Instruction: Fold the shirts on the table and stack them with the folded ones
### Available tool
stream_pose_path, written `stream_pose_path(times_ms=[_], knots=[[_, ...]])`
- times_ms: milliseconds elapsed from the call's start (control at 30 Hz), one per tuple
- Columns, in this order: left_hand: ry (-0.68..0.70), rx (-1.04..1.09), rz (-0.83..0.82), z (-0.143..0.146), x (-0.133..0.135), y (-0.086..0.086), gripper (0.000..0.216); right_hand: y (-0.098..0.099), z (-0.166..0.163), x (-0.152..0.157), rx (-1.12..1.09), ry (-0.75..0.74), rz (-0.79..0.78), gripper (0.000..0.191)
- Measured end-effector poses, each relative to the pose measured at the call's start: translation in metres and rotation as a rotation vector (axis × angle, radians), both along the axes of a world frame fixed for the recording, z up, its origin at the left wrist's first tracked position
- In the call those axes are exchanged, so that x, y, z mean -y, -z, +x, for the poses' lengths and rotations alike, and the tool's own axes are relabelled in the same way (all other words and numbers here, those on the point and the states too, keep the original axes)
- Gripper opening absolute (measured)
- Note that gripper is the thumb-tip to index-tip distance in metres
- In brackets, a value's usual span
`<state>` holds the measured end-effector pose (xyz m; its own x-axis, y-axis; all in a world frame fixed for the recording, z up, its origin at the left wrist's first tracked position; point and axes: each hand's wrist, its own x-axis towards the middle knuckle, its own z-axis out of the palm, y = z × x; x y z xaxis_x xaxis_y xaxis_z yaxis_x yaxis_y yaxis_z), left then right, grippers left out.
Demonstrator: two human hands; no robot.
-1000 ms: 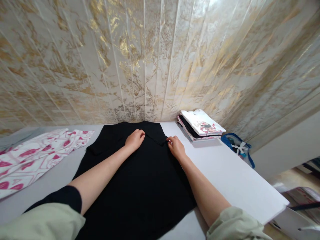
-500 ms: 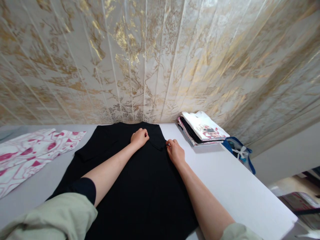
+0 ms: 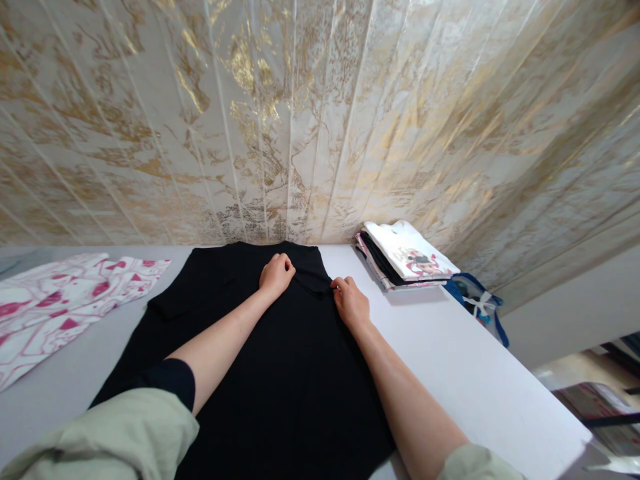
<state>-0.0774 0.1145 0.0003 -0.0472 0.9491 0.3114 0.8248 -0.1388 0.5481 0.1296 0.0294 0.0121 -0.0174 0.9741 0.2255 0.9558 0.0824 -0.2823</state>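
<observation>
A black T-shirt point(image 3: 295, 373) lies spread on the white table, its shoulders toward the back wall. Its right sleeve is folded inward over the body. My left hand point(image 3: 278, 273) is closed in a pinch on the sleeve's inner edge, near the upper middle of the shirt. At the shirt's right edge, the fingers of my right hand point(image 3: 351, 302) pinch the black cloth by the sleeve's outer corner. Both forearms cross above the shirt and cover parts of it.
Folded clothes point(image 3: 407, 257) with a white printed one on top are stacked at the back right. Beside them a blue-edged clear bag point(image 3: 480, 307) hangs at the table's edge point(image 3: 530, 393). White-and-pink patterned cloth point(image 3: 65, 303) lies left. A gold-patterned curtain point(image 3: 280, 120) stands behind.
My left hand has shifted slightly left and up, and the sleeve edge between my hands looks a little lifted. My right hand stays almost in place, still pinching.
</observation>
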Motion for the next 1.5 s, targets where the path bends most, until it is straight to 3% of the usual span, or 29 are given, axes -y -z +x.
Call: stream_pose_path(times_ms=[267, 433, 667, 867, 1133, 1300, 1500], knots=[[-0.049, -0.058, -0.013, 0.002, 0.003, 0.0, 0.009, -0.004, -0.002, 0.001, 0.02, 0.029, -0.01, 0.016], [-0.049, -0.09, -0.102, 0.005, 0.003, -0.009, 0.008, -0.005, -0.001, 0.001, 0.029, 0.034, -0.018, 0.014], [0.026, -0.123, -0.178, 0.032, -0.02, -0.027, 0.03, -0.001, 0.0, -0.001, -0.016, 0.017, 0.026, 0.032], [0.072, -0.128, -0.19, 0.062, -0.048, -0.02, 0.037, 0.002, 0.001, -0.003, -0.015, 0.007, 0.019, 0.023], [0.015, -0.07, -0.196, 0.067, -0.073, -0.007, 0.018, 0.002, 0.001, -0.004, -0.017, 0.03, 0.021, 0.014], [0.005, -0.039, -0.174, 0.063, -0.072, -0.007, 0.016, 0.001, 0.0, -0.003, 0.006, 0.054, 0.016, 0.017], [0.086, -0.087, -0.095, 0.058, -0.041, -0.029, 0.015, 0.002, 0.0, -0.003, -0.003, 0.027, 0.024, 0.021]])
